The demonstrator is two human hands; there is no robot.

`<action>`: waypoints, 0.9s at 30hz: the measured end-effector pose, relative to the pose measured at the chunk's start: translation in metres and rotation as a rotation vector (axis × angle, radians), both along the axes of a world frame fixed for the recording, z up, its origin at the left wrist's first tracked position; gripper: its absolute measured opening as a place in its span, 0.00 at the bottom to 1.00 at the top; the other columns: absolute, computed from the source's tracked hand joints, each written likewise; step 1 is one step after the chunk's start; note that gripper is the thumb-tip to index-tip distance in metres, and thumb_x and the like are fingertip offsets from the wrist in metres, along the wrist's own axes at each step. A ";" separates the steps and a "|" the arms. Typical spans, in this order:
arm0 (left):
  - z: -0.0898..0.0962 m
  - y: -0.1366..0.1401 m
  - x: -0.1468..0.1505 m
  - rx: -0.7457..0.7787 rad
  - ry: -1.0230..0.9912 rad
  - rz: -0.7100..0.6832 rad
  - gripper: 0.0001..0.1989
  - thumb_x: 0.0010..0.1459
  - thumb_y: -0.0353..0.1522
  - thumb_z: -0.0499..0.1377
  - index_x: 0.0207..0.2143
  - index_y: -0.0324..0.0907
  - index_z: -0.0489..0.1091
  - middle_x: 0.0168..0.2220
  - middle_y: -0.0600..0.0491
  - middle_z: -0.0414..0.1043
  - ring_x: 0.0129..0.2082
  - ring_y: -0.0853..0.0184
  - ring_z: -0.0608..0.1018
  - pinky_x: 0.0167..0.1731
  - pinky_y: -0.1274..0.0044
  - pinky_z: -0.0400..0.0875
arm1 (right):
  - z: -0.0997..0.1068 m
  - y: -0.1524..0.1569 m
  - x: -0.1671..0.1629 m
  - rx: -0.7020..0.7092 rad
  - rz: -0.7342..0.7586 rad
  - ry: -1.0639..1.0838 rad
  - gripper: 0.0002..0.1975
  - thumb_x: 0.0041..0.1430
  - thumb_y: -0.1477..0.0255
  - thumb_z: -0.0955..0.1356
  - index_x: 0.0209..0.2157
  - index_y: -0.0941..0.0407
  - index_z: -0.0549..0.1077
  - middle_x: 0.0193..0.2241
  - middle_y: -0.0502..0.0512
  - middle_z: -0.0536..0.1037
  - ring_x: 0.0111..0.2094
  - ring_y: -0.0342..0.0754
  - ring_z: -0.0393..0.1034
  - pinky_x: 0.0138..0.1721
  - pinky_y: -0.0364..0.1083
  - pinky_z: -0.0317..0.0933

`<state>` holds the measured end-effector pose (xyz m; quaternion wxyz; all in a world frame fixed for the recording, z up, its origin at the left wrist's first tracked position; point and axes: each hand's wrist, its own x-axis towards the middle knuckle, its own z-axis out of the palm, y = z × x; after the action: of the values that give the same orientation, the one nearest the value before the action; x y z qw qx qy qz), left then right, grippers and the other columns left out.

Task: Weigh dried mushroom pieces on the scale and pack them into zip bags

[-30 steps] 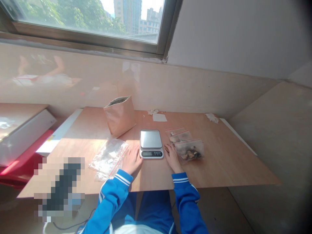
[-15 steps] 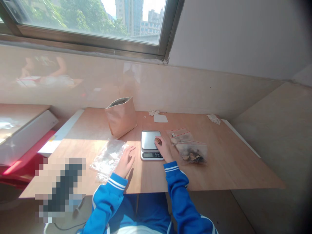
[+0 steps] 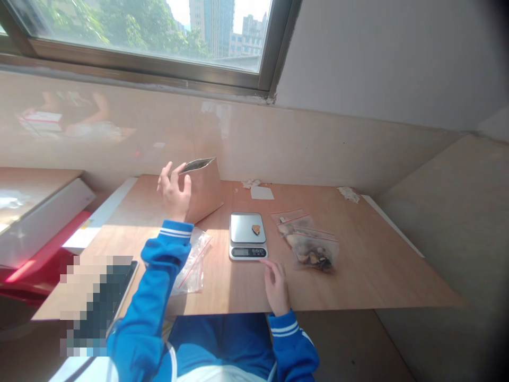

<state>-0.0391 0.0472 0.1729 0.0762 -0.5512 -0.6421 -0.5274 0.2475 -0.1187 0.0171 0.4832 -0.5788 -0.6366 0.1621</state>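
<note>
My left hand (image 3: 175, 192) is raised at the near left side of a brown paper bag (image 3: 204, 191), fingers spread, with nothing in it; whether it touches the bag I cannot tell. The bag stands upright with its top open. A small brown dried piece (image 3: 256, 229) lies on the steel plate of a digital kitchen scale (image 3: 243, 222). Just in front of the scale, my right hand (image 3: 276, 286) hovers low over the table, fingers loosely extended and holding nothing. Clear zip bags (image 3: 194, 262) lie partly hidden under my left forearm.
Right of the scale are several zip bags (image 3: 316, 249) of dried brown pieces. A white paper slip (image 3: 262, 193) and crumpled tissue (image 3: 251, 183) lie at the back, more tissue (image 3: 349, 194) at the back right. A blurred dark device (image 3: 101, 305) is at the left edge.
My right hand has let go of the brown piece on the scale and drawn back toward me. My left hand has moved from the clear bags up and forward to the paper bag.
</note>
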 end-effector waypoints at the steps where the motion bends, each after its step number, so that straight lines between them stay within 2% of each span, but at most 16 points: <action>1: 0.005 0.011 -0.001 -0.027 0.000 0.002 0.18 0.62 0.36 0.54 0.52 0.43 0.70 0.60 0.45 0.59 0.61 0.55 0.61 0.61 0.62 0.52 | 0.002 -0.005 -0.007 -0.005 0.027 0.004 0.14 0.65 0.72 0.59 0.41 0.51 0.75 0.40 0.58 0.77 0.45 0.54 0.71 0.48 0.55 0.67; 4: 0.009 0.032 -0.002 -0.158 -0.013 -0.005 0.14 0.62 0.35 0.53 0.45 0.42 0.74 0.56 0.45 0.64 0.58 0.54 0.65 0.59 0.61 0.56 | 0.013 -0.015 -0.031 -0.014 0.154 -0.009 0.15 0.64 0.75 0.59 0.40 0.50 0.76 0.39 0.57 0.76 0.44 0.52 0.71 0.46 0.52 0.68; 6: 0.006 0.031 -0.003 -0.206 -0.008 -0.008 0.13 0.62 0.35 0.53 0.41 0.42 0.75 0.51 0.45 0.68 0.53 0.56 0.70 0.55 0.65 0.60 | 0.022 -0.016 -0.045 -0.011 0.256 -0.033 0.16 0.63 0.78 0.59 0.40 0.50 0.75 0.39 0.56 0.75 0.44 0.50 0.71 0.46 0.50 0.68; 8: 0.004 0.020 -0.001 -0.204 0.008 -0.012 0.13 0.62 0.36 0.53 0.41 0.42 0.75 0.48 0.46 0.71 0.49 0.58 0.73 0.52 0.69 0.64 | 0.026 -0.015 -0.054 0.011 0.299 -0.070 0.16 0.63 0.79 0.58 0.40 0.52 0.75 0.41 0.57 0.75 0.46 0.49 0.70 0.48 0.49 0.67; 10: 0.002 0.003 0.002 -0.185 0.022 -0.018 0.13 0.62 0.37 0.53 0.40 0.43 0.75 0.46 0.48 0.73 0.46 0.61 0.75 0.48 0.72 0.66 | 0.024 -0.010 -0.053 0.044 0.210 -0.130 0.16 0.63 0.79 0.58 0.42 0.53 0.75 0.45 0.58 0.74 0.49 0.49 0.68 0.51 0.51 0.64; 12: 0.002 -0.014 0.007 -0.164 0.030 -0.021 0.13 0.62 0.38 0.53 0.39 0.44 0.75 0.45 0.50 0.74 0.44 0.62 0.76 0.44 0.74 0.67 | 0.016 -0.003 -0.040 0.080 0.011 -0.215 0.16 0.64 0.77 0.58 0.46 0.53 0.74 0.51 0.61 0.71 0.53 0.52 0.65 0.54 0.56 0.60; 15: 0.002 -0.033 0.015 -0.144 0.040 -0.028 0.12 0.62 0.38 0.53 0.38 0.45 0.74 0.43 0.52 0.76 0.42 0.63 0.77 0.40 0.76 0.67 | -0.001 0.011 -0.002 0.120 -0.324 -0.343 0.17 0.64 0.73 0.58 0.51 0.57 0.71 0.58 0.66 0.65 0.59 0.58 0.59 0.56 0.62 0.55; 18: 0.004 -0.040 0.021 -0.143 0.023 -0.015 0.10 0.61 0.38 0.53 0.38 0.44 0.72 0.41 0.51 0.75 0.40 0.63 0.78 0.39 0.76 0.68 | -0.016 0.024 0.043 0.051 -0.525 -0.463 0.22 0.62 0.68 0.61 0.56 0.60 0.68 0.62 0.68 0.58 0.62 0.63 0.52 0.58 0.63 0.52; 22: 0.007 -0.040 0.022 -0.149 -0.065 -0.021 0.10 0.58 0.35 0.56 0.42 0.43 0.68 0.44 0.50 0.74 0.38 0.64 0.79 0.38 0.75 0.70 | -0.028 0.037 0.085 -0.134 -0.627 -0.614 0.27 0.61 0.64 0.62 0.60 0.59 0.64 0.64 0.69 0.54 0.63 0.66 0.50 0.57 0.65 0.51; 27: 0.012 -0.039 0.018 -0.262 -0.150 -0.062 0.15 0.55 0.34 0.57 0.46 0.44 0.65 0.47 0.49 0.73 0.39 0.62 0.78 0.43 0.70 0.71 | -0.036 0.058 0.107 -0.245 -0.665 -0.690 0.27 0.63 0.65 0.59 0.62 0.57 0.62 0.64 0.68 0.56 0.63 0.64 0.49 0.58 0.64 0.48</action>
<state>-0.0207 0.0077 0.1853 -0.0611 -0.5352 -0.6919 -0.4808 0.3543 -0.0608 -0.0192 0.1982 -0.8231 -0.5165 -0.1282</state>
